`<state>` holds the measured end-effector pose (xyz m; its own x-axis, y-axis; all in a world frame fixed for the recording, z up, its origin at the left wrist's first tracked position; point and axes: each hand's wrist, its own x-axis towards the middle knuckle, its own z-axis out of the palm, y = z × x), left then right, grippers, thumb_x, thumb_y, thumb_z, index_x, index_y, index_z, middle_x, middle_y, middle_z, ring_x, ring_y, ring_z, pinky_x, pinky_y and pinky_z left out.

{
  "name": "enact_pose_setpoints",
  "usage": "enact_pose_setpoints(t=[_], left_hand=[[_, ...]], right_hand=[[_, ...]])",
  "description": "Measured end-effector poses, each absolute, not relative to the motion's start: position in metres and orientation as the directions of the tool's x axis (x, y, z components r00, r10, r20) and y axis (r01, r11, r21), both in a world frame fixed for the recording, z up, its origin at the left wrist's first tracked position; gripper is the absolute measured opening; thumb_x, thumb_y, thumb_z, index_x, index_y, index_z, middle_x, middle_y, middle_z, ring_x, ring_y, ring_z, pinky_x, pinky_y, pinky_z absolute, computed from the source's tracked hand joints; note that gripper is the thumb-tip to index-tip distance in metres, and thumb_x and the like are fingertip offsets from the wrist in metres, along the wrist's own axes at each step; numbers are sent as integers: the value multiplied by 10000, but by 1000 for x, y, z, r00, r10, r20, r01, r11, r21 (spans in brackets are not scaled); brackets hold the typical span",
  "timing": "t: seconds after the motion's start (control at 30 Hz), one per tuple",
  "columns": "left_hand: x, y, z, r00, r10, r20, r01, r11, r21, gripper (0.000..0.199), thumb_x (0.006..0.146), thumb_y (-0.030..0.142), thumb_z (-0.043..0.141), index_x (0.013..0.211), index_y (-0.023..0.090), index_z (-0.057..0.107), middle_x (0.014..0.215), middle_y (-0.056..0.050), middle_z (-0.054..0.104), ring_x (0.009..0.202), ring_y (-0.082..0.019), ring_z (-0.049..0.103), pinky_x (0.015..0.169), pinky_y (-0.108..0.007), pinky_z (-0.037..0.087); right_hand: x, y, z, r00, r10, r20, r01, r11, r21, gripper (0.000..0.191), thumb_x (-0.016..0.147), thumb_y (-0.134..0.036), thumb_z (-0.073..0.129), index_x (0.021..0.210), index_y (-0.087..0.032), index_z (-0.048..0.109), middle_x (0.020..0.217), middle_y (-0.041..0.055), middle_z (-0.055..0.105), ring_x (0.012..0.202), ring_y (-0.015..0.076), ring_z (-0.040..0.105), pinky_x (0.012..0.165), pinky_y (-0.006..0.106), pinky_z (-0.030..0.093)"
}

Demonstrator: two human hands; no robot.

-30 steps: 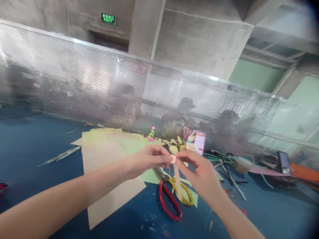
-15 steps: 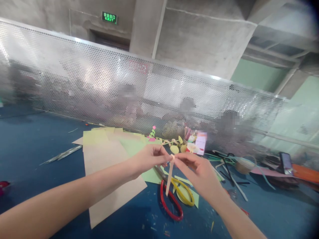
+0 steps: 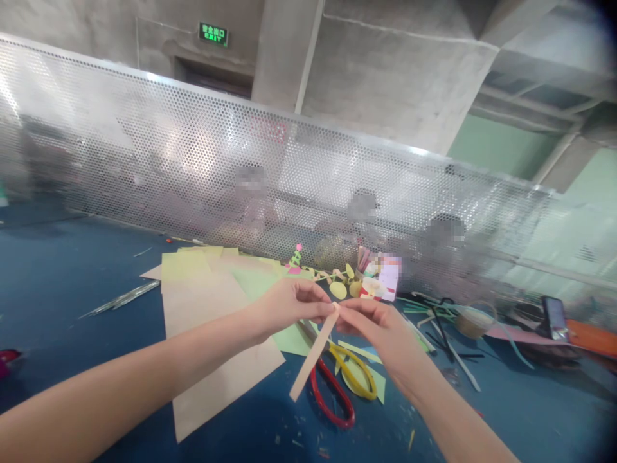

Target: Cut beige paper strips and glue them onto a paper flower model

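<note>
A narrow pale peach paper strip (image 3: 314,357) hangs down and to the left from the fingertips of both hands. My left hand (image 3: 299,301) pinches its top end from the left. My right hand (image 3: 369,319) pinches the same end from the right, the fingertips of the two hands almost touching. The very top of the strip is small and partly covered by the fingers. Below the hands lie scissors (image 3: 332,402) with one red and one yellow handle loop, partly behind the strip.
Large peach paper (image 3: 207,341) and green sheets lie to the left, with thin wires (image 3: 120,299) beyond. Behind are a small green-and-pink tree (image 3: 295,259) and a paper cup (image 3: 371,288). Pipe cleaners, a phone (image 3: 554,317) and a perforated metal screen (image 3: 193,154) are also in view.
The strip's free end has swung left and toward me, and more of its length and flat face shows. Both hands remain nearly in place, still pinching the top end.
</note>
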<state>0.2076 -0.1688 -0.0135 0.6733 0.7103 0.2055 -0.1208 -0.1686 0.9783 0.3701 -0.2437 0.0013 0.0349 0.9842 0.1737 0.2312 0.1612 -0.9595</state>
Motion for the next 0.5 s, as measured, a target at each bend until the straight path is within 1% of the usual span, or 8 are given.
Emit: enact_pose_setpoints(t=[0.07, 0.13, 0.27, 0.4, 0.5], left_hand=[[208, -167, -14, 657, 720, 223, -118, -193, 974, 208, 679, 336, 706, 762, 151, 663, 711, -26, 672, 659, -123, 607, 679, -274, 470], [208, -166, -15, 652, 724, 227, -118, -199, 973, 202, 676, 332, 709, 758, 152, 672, 701, -26, 675, 646, -118, 606, 665, -266, 471], [209, -167, -14, 662, 716, 223, -118, -195, 974, 218, 652, 337, 728, 757, 151, 682, 703, -27, 677, 655, -116, 607, 684, -263, 475], [210, -168, -15, 661, 716, 224, -99, -212, 972, 236, 628, 350, 742, 749, 157, 685, 710, -25, 678, 663, -120, 607, 691, -262, 473], [210, -167, -17, 654, 721, 229, -66, -248, 967, 245, 631, 366, 736, 761, 163, 690, 736, -32, 684, 686, -127, 608, 701, -264, 466]], right_hand=[[372, -244, 1, 29, 984, 174, 182, 166, -969, 260, 739, -417, 640, 775, -167, 703, 699, 34, 691, 685, 151, 633, 718, 281, 519], [373, -244, 1, 39, 983, 178, 178, 169, -969, 285, 757, -438, 615, 793, -169, 705, 715, 41, 699, 695, 157, 642, 713, 284, 528], [377, -244, 2, 44, 975, 216, 284, 195, -939, 285, 758, -441, 611, 821, -175, 690, 748, 37, 711, 714, 165, 660, 720, 283, 534], [377, -243, 2, 40, 965, 259, 411, 220, -885, 232, 740, -403, 633, 776, -177, 672, 716, 24, 706, 697, 174, 669, 689, 288, 543], [376, -244, 2, 28, 967, 252, 456, 211, -865, 204, 742, -375, 626, 766, -178, 669, 704, 19, 706, 684, 164, 667, 670, 277, 540]])
